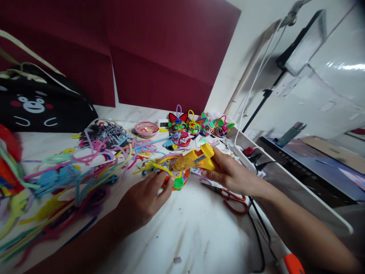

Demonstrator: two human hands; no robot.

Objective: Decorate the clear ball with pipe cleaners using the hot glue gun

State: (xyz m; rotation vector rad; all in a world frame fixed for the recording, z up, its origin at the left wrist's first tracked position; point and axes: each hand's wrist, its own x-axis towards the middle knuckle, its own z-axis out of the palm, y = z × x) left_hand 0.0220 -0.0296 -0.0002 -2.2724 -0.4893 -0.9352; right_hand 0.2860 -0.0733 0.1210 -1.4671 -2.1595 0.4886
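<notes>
My right hand (228, 171) is closed around a yellow hot glue gun (199, 159), its nozzle pointing left toward the other hand. Below the nozzle sits a colourful pipe-cleaner ornament (178, 183) with a green round part and orange edging. My left hand (149, 194) pinches at the left side of this ornament, by a yellow pipe cleaner; part of the ornament is covered by the fingers and the glue gun. Orange-handled scissors (234, 198) lie on the table under my right forearm.
Loose pipe cleaners (85, 163) cover the left of the table. Several animal-face ornaments (194, 126) stand at the back, near a pink woven bowl (146, 128). A black bag (42, 102) is at far left. Black cables (258, 232) run along the right edge.
</notes>
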